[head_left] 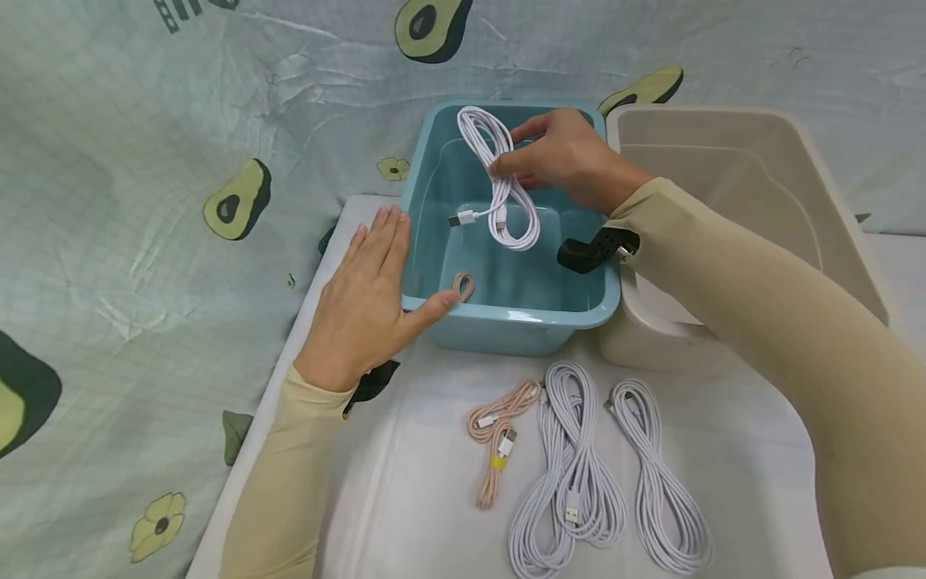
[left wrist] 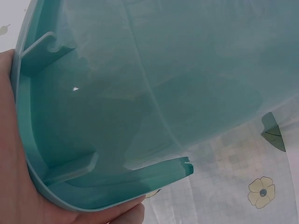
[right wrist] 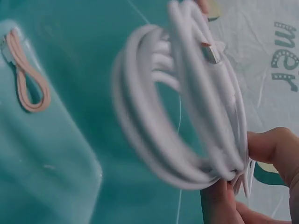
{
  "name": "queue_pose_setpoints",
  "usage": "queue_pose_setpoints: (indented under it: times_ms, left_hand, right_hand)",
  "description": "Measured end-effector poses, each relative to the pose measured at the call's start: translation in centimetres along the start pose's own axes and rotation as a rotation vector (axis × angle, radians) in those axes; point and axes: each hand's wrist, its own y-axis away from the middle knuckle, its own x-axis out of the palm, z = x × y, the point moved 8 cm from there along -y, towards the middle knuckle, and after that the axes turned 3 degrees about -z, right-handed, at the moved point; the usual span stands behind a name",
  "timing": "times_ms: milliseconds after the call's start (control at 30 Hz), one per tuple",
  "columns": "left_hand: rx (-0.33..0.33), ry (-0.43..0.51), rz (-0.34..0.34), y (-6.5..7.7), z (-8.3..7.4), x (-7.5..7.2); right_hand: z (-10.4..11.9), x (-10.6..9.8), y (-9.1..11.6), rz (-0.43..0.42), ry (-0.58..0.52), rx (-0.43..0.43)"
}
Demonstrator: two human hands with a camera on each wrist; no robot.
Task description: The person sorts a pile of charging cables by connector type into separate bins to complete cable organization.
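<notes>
A coiled white USB cable (head_left: pixel 499 181) hangs over the blue bin (head_left: pixel 506 314), pinched at its middle by my right hand (head_left: pixel 560 157). In the right wrist view the white coil (right wrist: pixel 154 112) fills the centre, with the thumb (right wrist: pixel 268 144) on one side of it. My left hand (head_left: pixel 369 297) rests on the bin's front left corner, its fingers straight along the left rim and its thumb over the front rim. Inside the bin lies a small pink cable (head_left: pixel 464 285), partly hidden near that thumb; the right wrist view shows its loop (right wrist: pixel 30 79) more fully.
A beige bin (head_left: pixel 723 121) stands against the blue one on the right. In front lie a pink cable (head_left: pixel 499 426) with a yellow tie, a large white cable bundle (head_left: pixel 567 482) and another white bundle (head_left: pixel 661 482). A patterned avocado sheet (head_left: pixel 325 96) hangs behind and at left.
</notes>
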Motion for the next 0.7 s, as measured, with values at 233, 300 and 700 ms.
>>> queue_pose_setpoints:
  times_ms: [233, 300, 700]
  left_hand:
    - [-0.003, -0.003, -0.017, 0.1, -0.1, -0.1]
    - [-0.003, -0.005, -0.014, 0.1, -0.1, -0.2]
    - [0.003, -0.011, -0.009, 0.1, -0.2, 0.0]
  right_hand:
    - [-0.5, 0.2, -0.9, 0.021, 0.069, 0.048]
    - [-0.7, 0.3, -1.1, 0.026, 0.078, 0.053]
    - [-1.5, 1.1, -1.3, 0.117, 0.067, 0.057]
